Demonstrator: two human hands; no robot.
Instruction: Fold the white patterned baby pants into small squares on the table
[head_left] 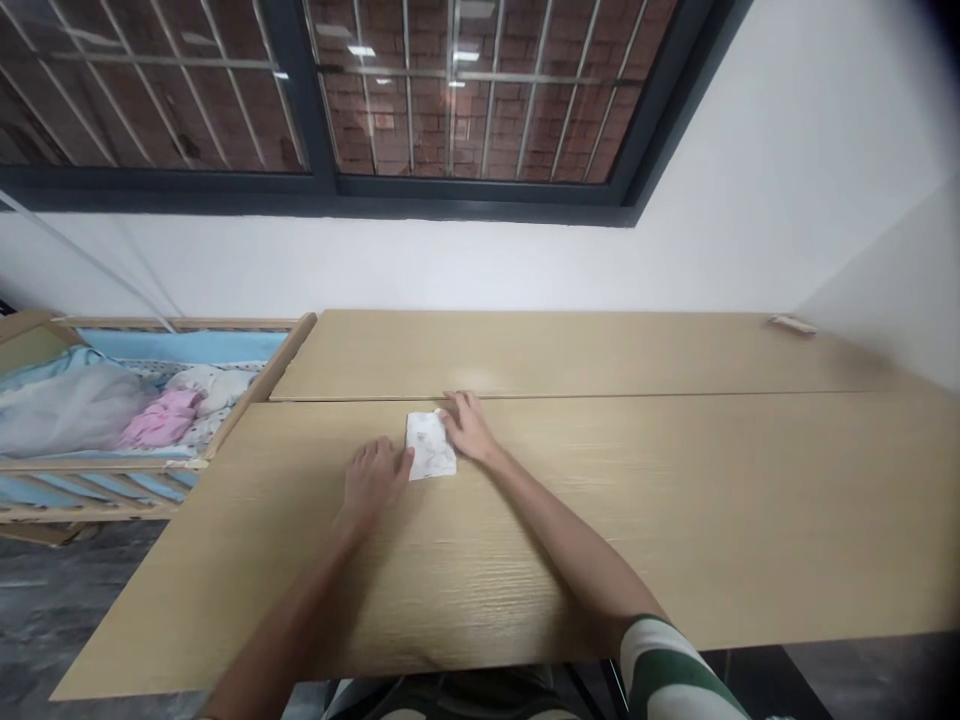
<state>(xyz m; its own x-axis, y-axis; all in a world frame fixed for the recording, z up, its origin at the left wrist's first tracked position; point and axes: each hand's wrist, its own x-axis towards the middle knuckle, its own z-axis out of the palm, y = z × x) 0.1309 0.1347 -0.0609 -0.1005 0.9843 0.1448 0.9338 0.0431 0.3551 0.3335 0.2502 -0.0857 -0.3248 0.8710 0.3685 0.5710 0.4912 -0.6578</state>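
Note:
A small white square of paper or tissue (430,447) with faint grey marks lies flat on the light wood-grain tabletop (600,500). At its left edge rests my left hand (373,477), palm down, with the thumb at the paper's lower left side and the fingers slightly bent on the wood. My right hand (469,428) lies over the upper right corner, thumb side on the paper and fingers reaching past it toward the board seam. Both hands look open. Whether the right thumb presses the corner is too small to tell.
A seam (600,396) divides the tabletop. To the left stands a wooden crib (255,390) with bedding and a pink cloth (161,418). A small pale object (793,325) lies at the back right. A barred window (480,190) is in the white wall behind.

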